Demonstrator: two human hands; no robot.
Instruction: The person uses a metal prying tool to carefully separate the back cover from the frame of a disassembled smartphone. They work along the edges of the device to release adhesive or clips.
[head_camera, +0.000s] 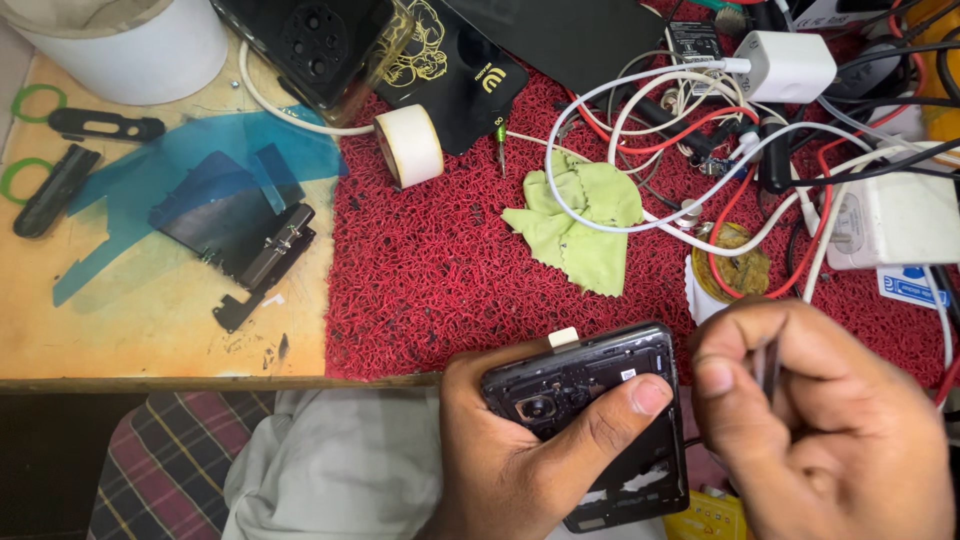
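Here, your left hand (520, 450) is gripping the opened black smartphone (600, 430) at the red mat's (430, 270) near edge, thumb pressing across it; your right hand (820, 420) is pinching a thin dark tool (771, 368), its tip hiding behind your fingers.

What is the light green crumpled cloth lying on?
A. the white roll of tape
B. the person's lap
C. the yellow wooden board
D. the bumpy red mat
D: the light green crumpled cloth lies spread on the bumpy red mat, partly under white cables, well right of the yellow wooden board and apart from the white roll of tape.
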